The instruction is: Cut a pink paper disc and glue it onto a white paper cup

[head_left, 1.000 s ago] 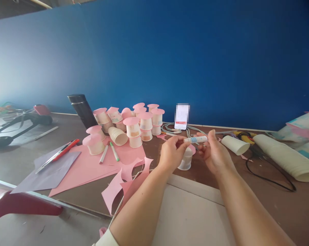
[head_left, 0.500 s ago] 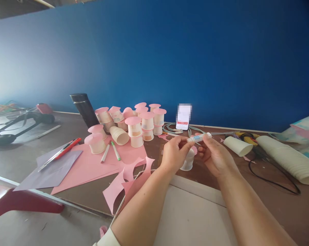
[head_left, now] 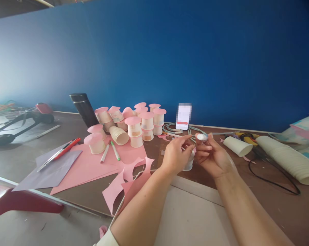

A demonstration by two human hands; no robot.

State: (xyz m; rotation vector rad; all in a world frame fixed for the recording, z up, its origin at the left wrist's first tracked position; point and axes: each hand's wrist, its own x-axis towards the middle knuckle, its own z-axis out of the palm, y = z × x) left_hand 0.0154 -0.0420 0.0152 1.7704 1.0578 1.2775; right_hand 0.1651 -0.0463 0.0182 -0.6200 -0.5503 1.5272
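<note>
My right hand (head_left: 213, 154) is closed around a white glue stick (head_left: 202, 137), whose round end sticks up above my fingers and points toward me. My left hand (head_left: 175, 155) is right beside it, fingers curled, with thumb and forefinger pinched together just left of the stick; what they hold is hidden. A small white paper cup (head_left: 189, 164) stands on the brown table (head_left: 285, 205) directly under both hands, mostly covered by them.
A cluster of paper cups with pink lids (head_left: 133, 124) stands behind pink paper sheets (head_left: 92, 164) and cut scraps (head_left: 128, 181). Two markers (head_left: 110, 151), a red cutter (head_left: 60, 152), a black flask (head_left: 84, 109), cables (head_left: 269, 177) and lying cup stacks (head_left: 285, 157) are nearby.
The glue stick has swung from lying sideways between both hands to pointing toward me in my right hand. My left fingers have come off its left end.
</note>
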